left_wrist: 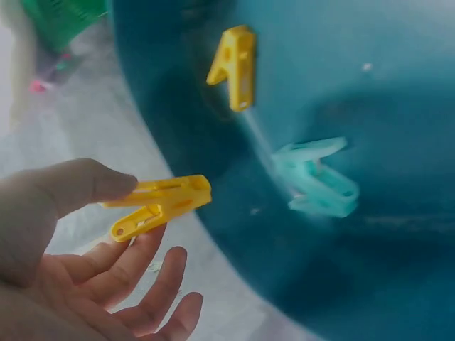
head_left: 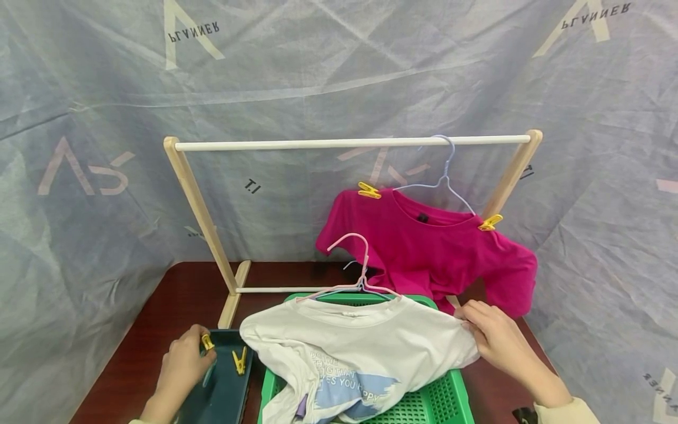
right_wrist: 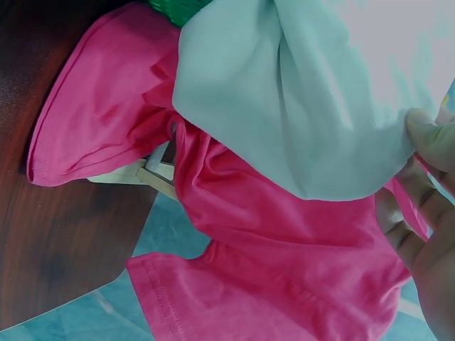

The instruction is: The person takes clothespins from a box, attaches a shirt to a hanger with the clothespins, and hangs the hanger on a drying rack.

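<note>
My left hand (head_left: 182, 362) pinches a yellow clothespin (left_wrist: 167, 202) between thumb and fingers, above the dark blue tray (left_wrist: 398, 270). Inside that tray lie another yellow clothespin (left_wrist: 237, 67) and a light teal clothespin (left_wrist: 320, 177). With my right hand (head_left: 495, 335) I pinch the sleeve edge of a white T-shirt (head_left: 365, 335), as the right wrist view also shows. The shirt has a pink hanger (head_left: 364, 271) in its neck and is spread over the green basket (head_left: 461, 394). Printed lettering on its front is partly folded away.
Behind stands a wooden rack with a white rail (head_left: 318, 143). A magenta T-shirt (head_left: 429, 247) hangs there on a lilac hanger (head_left: 446, 171), with yellow clothespins (head_left: 369, 190) at both shoulders. A grey printed sheet (head_left: 296, 88) backs the dark red table (head_left: 143, 347).
</note>
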`<state>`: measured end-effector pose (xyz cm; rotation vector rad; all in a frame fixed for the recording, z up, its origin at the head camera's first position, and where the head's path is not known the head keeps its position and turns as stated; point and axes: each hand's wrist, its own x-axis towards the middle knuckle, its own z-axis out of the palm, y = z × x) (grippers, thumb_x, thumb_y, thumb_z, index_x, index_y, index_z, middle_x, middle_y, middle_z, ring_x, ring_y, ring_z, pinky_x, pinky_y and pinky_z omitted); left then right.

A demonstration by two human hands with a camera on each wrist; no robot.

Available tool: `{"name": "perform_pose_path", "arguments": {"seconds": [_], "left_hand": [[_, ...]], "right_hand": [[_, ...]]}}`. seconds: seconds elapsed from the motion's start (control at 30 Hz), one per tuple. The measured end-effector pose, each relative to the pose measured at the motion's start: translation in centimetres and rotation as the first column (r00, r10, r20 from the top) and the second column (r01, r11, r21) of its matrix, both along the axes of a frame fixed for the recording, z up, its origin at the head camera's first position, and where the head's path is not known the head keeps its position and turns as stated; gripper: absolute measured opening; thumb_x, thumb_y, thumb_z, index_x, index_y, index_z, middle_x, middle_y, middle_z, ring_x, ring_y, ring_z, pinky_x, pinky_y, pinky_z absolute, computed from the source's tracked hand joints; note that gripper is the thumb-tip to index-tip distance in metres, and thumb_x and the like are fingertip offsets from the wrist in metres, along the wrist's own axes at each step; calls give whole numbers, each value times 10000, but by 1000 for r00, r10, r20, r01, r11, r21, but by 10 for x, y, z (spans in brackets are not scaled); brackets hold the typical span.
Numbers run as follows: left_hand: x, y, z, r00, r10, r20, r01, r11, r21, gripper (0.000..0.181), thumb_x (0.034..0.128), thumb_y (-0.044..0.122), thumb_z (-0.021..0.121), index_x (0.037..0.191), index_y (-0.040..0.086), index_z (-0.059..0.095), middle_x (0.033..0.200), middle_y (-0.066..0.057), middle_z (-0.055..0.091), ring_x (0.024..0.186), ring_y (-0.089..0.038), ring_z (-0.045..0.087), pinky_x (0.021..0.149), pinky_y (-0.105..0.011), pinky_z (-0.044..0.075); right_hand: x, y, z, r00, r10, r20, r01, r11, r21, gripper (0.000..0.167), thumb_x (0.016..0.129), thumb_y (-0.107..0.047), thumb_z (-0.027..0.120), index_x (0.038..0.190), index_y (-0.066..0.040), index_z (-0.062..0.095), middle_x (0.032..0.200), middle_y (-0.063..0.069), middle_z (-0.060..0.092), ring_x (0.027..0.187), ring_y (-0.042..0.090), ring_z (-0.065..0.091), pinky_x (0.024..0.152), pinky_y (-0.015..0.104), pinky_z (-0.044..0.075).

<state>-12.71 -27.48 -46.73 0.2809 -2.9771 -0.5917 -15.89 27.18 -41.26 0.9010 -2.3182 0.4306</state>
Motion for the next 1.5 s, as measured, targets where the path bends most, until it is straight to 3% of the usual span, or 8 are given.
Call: {"name": "perform_pose_path", "arguments": {"seconds": [0.2, 0.4, 0.6, 0.8, 0.9, 1.0, 1.27, 1.5], "left_hand": [[3, 7, 17, 986, -30, -161, 31, 1000, 2, 359, 716, 82, 700, 1035, -25, 574, 956, -226, 629, 749, -356, 611, 521, -428, 469], [0, 14, 34, 945, -54, -321, 49, 998, -24, 358, 672, 60, 718, 1000, -17, 597, 851, -175, 647, 648, -286, 561, 480, -378, 418], [-4, 25, 49, 903, -100, -419, 86, 995, -52, 377, 642, 82, 759, 977, 8, 605, 836, -160, 660, 732, -341, 569, 577, -483, 437], [-3, 39, 65, 869, -122, -479, 129, 991, -19, 372, 652, 112, 798, 965, 34, 611, 897, -170, 665, 863, -399, 563, 665, -537, 425], [-2, 46, 70, 841, -148, -521, 163, 986, -16, 397, 648, 121, 807, 976, 29, 603, 906, -164, 665, 900, -402, 555, 699, -548, 423], [-2, 52, 73, 810, -176, -559, 203, 979, -14, 407, 642, 119, 810, 979, 24, 602, 911, -151, 663, 929, -383, 546, 736, -544, 412], [-2, 66, 73, 749, -267, -607, 285, 956, -69, 397, 628, 36, 798, 976, 59, 609, 915, -99, 673, 960, -292, 523, 820, -487, 342], [-3, 78, 70, 728, -301, -616, 341, 938, -55, 383, 636, 14, 787, 974, 87, 624, 931, -43, 674, 943, -233, 526, 848, -486, 342]], "right_hand": [[1, 1, -1, 1000, -5, -2, 5, 1000, 5, 359, 626, 71, 687, 858, -191, 608, 808, -150, 548, 757, 24, 472, 678, 181, 338], [1, 1, -1, 1000, -3, -4, 3, 1000, 9, 305, 679, 41, 678, 865, -192, 611, 810, -148, 552, 750, 29, 477, 674, 177, 336], [2, 2, -3, 1000, 3, 7, -3, 1000, 11, 332, 651, 53, 664, 873, -189, 614, 818, -146, 557, 756, 22, 476, 674, 178, 342], [2, 2, -4, 999, -13, 33, 12, 999, 36, 245, 713, -2, 637, 871, -187, 611, 821, -152, 553, 767, -9, 454, 683, 180, 350], [2, 3, -4, 1000, 5, 14, -5, 1000, 25, 102, 838, -94, 576, 873, -183, 612, 820, -142, 558, 757, 13, 465, 675, 180, 347], [1, 2, -4, 1000, 22, -7, -21, 1000, 18, 103, 889, -140, 521, 874, -178, 616, 817, -136, 559, 750, 27, 471, 670, 182, 346], [1, 2, -5, 999, -10, -38, 12, 999, 53, 289, 648, 38, 627, 855, -163, 615, 806, -132, 558, 728, 33, 469, 654, 175, 328], [3, 2, -8, 998, -23, -52, 26, 998, 57, 316, 629, 53, 631, 860, -161, 613, 810, -125, 559, 727, 49, 474, 637, 168, 308]]}}
